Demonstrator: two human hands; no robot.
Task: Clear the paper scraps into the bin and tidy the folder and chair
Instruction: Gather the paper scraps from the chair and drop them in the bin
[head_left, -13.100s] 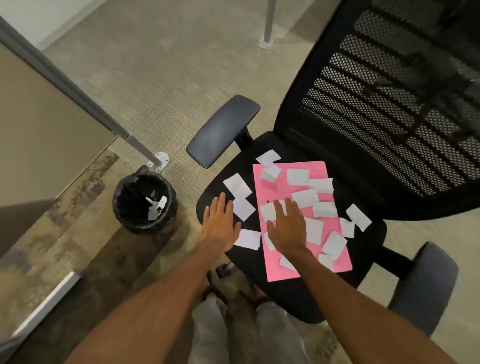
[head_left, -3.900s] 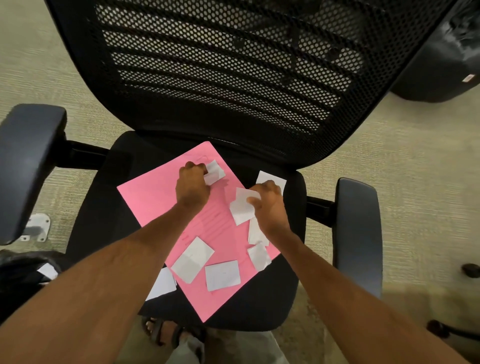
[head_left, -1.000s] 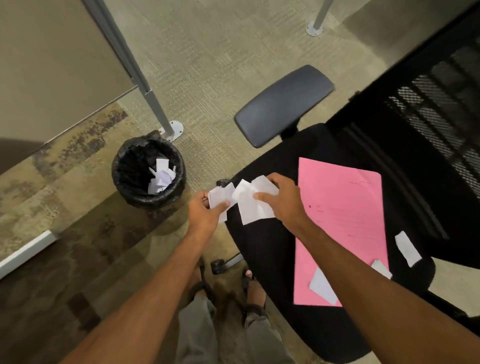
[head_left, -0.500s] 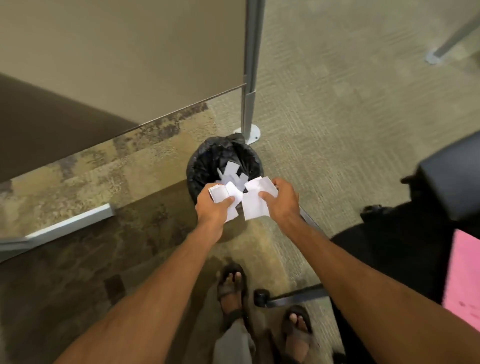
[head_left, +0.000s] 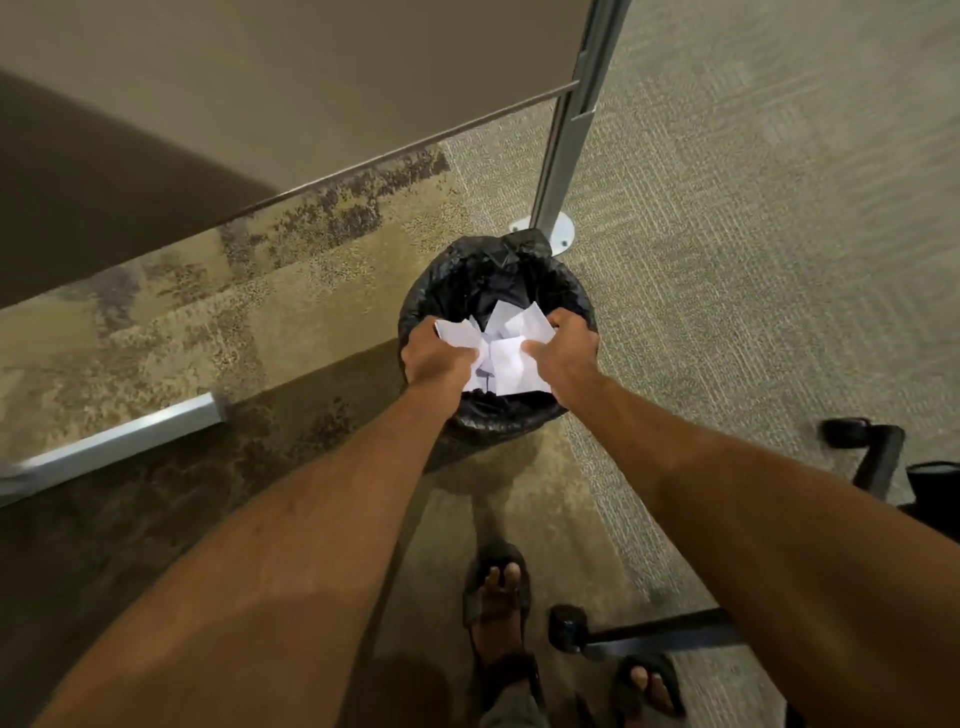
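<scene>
A round bin (head_left: 519, 265) lined with a black bag stands on the floor in front of me. Both hands are over its opening. My left hand (head_left: 434, 358) grips a bunch of white paper scraps (head_left: 498, 353) at the bin's left side. My right hand (head_left: 566, 361) holds more of the scraps at the right side. Further scraps show between and beyond the hands; I cannot tell which lie loose in the bin. Only the chair's base legs and casters (head_left: 566, 626) show at the lower right. The pink folder is out of view.
A metal partition post with a round foot (head_left: 558, 228) stands just behind the bin. A partition panel (head_left: 260, 93) fills the upper left, and a silver rail (head_left: 119, 444) lies at the left. My sandalled feet (head_left: 496, 587) stand below the bin on carpet.
Since a second ago I have turned from the chair to the bin. Both hands carried the scraps left and forward, and now hold them over the bin's opening.
</scene>
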